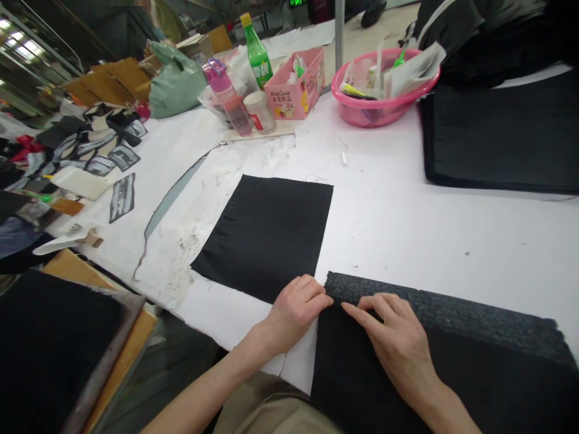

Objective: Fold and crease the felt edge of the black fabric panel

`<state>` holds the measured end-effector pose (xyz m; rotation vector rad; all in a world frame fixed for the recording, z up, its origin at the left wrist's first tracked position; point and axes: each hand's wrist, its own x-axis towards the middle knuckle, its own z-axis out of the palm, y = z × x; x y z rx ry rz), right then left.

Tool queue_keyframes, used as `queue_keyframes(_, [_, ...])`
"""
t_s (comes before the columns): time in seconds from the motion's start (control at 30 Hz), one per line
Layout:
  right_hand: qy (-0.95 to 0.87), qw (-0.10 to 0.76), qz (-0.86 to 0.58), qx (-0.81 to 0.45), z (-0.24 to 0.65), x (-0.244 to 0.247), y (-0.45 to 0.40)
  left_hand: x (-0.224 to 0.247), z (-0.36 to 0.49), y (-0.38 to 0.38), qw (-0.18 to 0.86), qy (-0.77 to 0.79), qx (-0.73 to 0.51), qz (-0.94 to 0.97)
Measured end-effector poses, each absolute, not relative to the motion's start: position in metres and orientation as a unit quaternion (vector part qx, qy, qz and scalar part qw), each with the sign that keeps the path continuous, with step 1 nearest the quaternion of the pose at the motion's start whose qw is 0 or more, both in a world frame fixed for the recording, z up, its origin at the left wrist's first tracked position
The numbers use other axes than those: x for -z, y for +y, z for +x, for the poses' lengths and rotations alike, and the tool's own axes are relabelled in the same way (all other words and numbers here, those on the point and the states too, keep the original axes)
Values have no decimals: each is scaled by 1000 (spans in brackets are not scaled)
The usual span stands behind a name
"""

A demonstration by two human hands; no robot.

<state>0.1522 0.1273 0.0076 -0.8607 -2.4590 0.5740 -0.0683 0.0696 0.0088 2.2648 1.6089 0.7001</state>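
Observation:
A large black cloth (pixel 488 380) lies at the lower right, with a speckled dark grey strip (pixel 479 313) along its upper edge. At the strip's left end, my left hand (pixel 299 307) pinches the corner of the cloth between thumb and fingers. Just right of it, my right hand (pixel 398 337) rests on the cloth, its index finger and thumb apart near the strip's lower edge and nothing visible between them. A smaller black cloth piece (pixel 275 232) lies flat beyond my left hand.
A pink basket (pixel 384 111) with papers, a pink box (pixel 294 90), a green bottle (pixel 259 57) and a pink bottle (pixel 233 105) stand at the back of the white table (pixel 389 223). Stacked black cloth (pixel 506 132) lies at right, a black-topped board (pixel 49 349) at lower left.

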Motion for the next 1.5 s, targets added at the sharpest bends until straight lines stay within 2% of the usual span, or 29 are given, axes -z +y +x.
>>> queue_keyframes(0.33, [-900, 232, -304, -208, 151, -11, 128, -9, -70, 69, 67, 519, -213, 825])
queue_keyframes(0.63, [-906, 234, -287, -205, 150, -14, 128, -10, -70, 70, 91, 529, -221, 814])
queue_keyframes(1.5, [-909, 211, -298, -202, 149, -10, 128, -16, -68, 69, 23, 501, -182, 846])
